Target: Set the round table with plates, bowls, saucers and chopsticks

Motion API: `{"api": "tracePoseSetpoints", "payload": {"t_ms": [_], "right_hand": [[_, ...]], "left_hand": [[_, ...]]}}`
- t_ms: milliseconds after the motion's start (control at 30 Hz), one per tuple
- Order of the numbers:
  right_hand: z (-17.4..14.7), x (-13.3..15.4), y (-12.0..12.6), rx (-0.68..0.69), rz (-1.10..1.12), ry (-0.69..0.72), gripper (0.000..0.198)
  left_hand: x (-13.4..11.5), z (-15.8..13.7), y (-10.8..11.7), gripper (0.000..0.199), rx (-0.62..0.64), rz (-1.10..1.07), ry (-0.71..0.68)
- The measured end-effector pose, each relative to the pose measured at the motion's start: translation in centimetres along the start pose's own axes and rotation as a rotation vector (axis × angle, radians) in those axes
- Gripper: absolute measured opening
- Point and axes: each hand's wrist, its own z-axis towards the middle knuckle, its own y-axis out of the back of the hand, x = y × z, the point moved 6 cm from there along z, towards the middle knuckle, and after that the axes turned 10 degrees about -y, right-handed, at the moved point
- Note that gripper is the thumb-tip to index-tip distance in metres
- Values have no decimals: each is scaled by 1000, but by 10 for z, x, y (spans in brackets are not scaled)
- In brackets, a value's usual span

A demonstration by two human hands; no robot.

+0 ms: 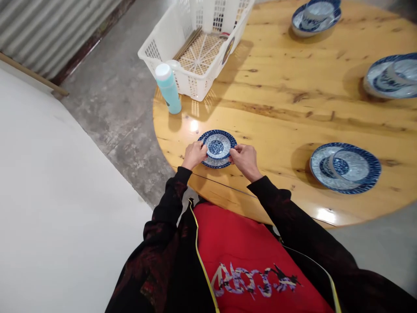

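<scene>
Left hand (194, 154): pinching the bowl (216, 146) by its rim at nine o'clock
Right hand (244, 160): pinching it at three
Plate (216, 166): lying under the bowl; contact unclear
Level: keeping both sides even should help
Table edge (208, 184): curving near, six to nine o'clock
Room: wood (276, 108) opening toward one; bottle (170, 91) standing at ten-thirty

Plate (217, 165) partly hidden by bowl (216, 147), basket (195, 79) cropped

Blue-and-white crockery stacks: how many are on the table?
4: the held stack between left hand and right hand; the lower-right stack; the right-edge stack, cut off; the top stack. Any beyond the frame are hidden.
</scene>
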Motion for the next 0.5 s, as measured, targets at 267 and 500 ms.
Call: {"api": "tracePoseSetpoints", "payload": {"t_ms": [267, 500], "right_hand": [[7, -16, -15, 11, 16, -103, 14], [3, -17, -15, 2, -13, -113, 17]], "left_hand": [[19, 15, -14, 28, 53, -9, -37], [23, 17, -21, 27, 85, -12, -31]]}}
